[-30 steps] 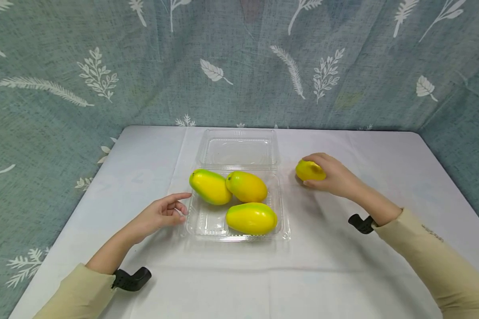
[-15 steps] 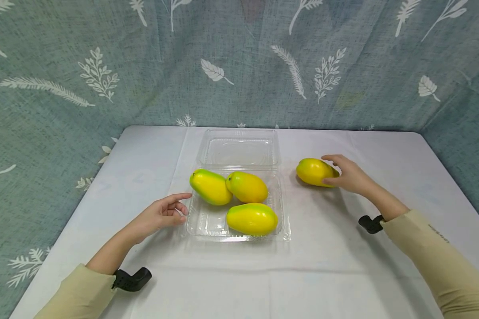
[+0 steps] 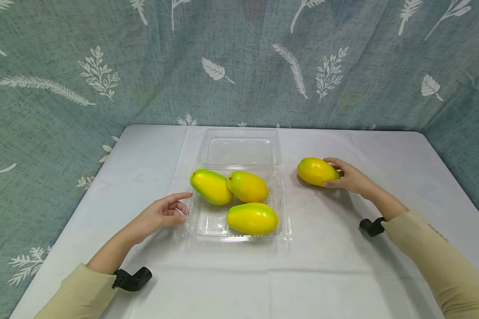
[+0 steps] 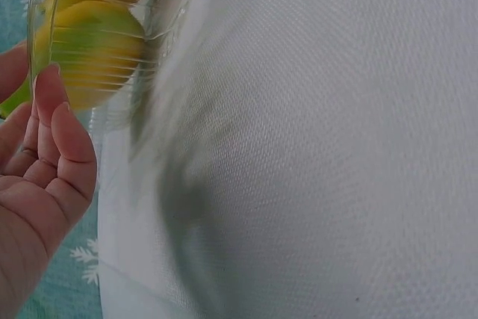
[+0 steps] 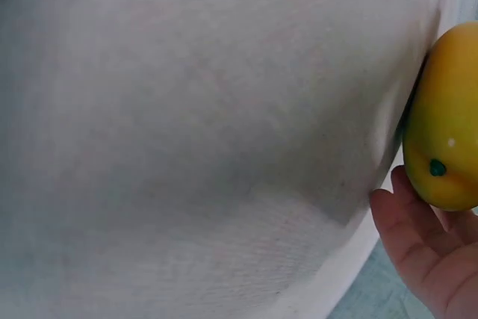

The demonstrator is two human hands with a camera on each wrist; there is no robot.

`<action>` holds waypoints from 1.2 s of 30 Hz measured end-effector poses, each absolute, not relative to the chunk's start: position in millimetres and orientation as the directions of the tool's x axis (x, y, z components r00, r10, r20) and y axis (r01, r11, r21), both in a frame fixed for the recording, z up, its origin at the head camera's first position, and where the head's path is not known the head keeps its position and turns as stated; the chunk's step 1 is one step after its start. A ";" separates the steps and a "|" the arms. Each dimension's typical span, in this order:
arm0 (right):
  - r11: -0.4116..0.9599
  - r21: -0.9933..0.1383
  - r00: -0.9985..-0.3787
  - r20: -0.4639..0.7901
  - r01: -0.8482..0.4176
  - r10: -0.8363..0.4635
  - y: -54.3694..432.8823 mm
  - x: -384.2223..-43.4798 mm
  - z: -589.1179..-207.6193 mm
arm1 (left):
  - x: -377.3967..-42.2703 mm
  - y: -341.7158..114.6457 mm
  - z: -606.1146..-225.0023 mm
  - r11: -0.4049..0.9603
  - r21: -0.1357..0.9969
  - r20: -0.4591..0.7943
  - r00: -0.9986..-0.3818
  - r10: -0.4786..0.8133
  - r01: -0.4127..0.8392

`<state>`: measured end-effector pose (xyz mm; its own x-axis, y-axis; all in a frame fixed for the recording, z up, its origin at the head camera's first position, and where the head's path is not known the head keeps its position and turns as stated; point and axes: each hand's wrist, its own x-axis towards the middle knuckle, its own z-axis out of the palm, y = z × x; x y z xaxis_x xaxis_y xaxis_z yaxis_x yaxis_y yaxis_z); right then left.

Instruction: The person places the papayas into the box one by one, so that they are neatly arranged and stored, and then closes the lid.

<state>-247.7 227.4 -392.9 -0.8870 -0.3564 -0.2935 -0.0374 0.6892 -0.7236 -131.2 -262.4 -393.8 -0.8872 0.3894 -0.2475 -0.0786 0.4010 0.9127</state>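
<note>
On the right side of the table a yellow papaya (image 3: pixel 314 171) with a greenish end lies on its side. My right hand (image 3: pixel 349 178) holds its right end, thumb on the near side and fingers on the far side. In the right wrist view, the fingers (image 5: pixel 407 222) meet the papaya (image 5: pixel 448 117) just below its green stem nub. My left hand (image 3: pixel 159 216) has its fingertips right at the left rim of a clear plastic clamshell box (image 3: pixel 207 228), with loosely bent fingers. Inside the box lie three more papayas (image 3: pixel 252 219), two at the back and one in front.
The box's clear lid (image 3: pixel 239 150) lies folded back behind it. A white cloth (image 3: pixel 223 288) covers the table. Behind the table hangs a blue-green leaf-print curtain (image 3: pixel 239 79). Black wrist cameras (image 3: pixel 132 279) sit at both sleeves.
The papaya on the right has turned from end-on to lying lengthwise. My right hand has shifted right to its right end and closed in around it. The left hand stays put.
</note>
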 end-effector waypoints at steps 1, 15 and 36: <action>0.688 -0.725 -0.888 -0.292 -0.036 -0.355 227.9 -247.7 -393.4 | -130.9 -262.1 -393.4 0.401 0.914 -0.241 -0.887 0.393 -0.070; 0.707 -0.707 -0.899 -0.290 -0.029 -0.327 229.3 -245.1 -378.9 | -131.1 -261.5 -391.8 0.400 0.913 -0.251 -0.885 0.392 -0.081; 0.476 -0.877 -0.902 -0.150 -0.067 -0.404 200.0 -223.1 -316.6 | -136.0 -261.0 -391.1 0.359 0.926 -0.265 -0.879 0.397 -0.117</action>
